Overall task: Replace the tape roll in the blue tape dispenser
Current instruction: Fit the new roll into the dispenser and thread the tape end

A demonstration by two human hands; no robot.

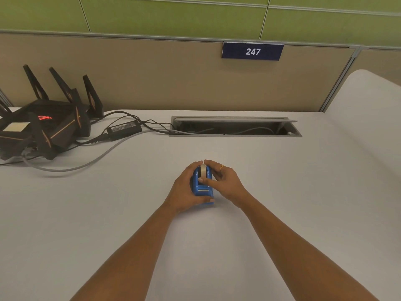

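Observation:
The blue tape dispenser (203,190) stands on the white desk (282,192) in the middle of the view, its cutter end toward me. A pale tape roll (203,169) sits in its slot, seen edge-on. My left hand (186,190) wraps the dispenser's left side, thumb across the near base. My right hand (223,180) is on the right side, thumb on the tape strip by the roll, fingers curled over the far top. A ring shows on one right finger.
A black router (43,124) with upright antennas sits at the far left, with a power brick (123,129) and cables (86,164) trailing across the desk. An open cable tray (235,127) lies along the back edge under a beige partition with a "247" sign (252,51).

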